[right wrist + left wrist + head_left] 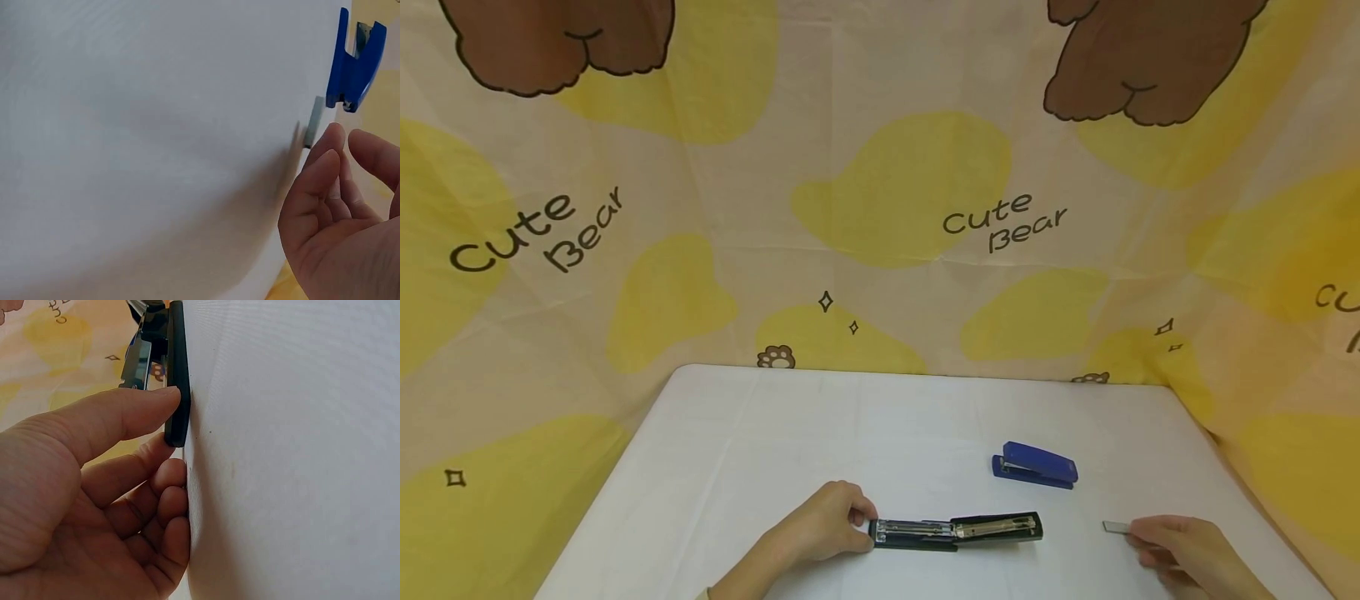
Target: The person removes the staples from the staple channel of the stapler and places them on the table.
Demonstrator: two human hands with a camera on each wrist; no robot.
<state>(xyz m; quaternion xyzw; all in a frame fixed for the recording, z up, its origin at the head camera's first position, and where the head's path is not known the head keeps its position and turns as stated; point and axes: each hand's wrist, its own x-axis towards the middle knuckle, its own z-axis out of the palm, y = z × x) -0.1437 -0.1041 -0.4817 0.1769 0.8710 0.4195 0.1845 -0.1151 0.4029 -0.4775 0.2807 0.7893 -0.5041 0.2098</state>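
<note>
A black stapler (955, 531) lies opened out flat on the white table, its metal inner parts facing up. My left hand (831, 521) is at its left end, and in the left wrist view the thumb (134, 412) and a finger pinch the end of the black base (178, 381). At the right, my right hand (1187, 546) is beside a small grey strip of staples (1116, 527) on the table. From the right wrist, the strip (314, 122) lies just beyond the fingertips, with a gap between thumb and index finger.
A blue stapler (1036, 465) stands on the table behind and between the black stapler and my right hand. The white tabletop (775, 433) ends against a patterned yellow and beige cloth (880, 192) at the back and sides.
</note>
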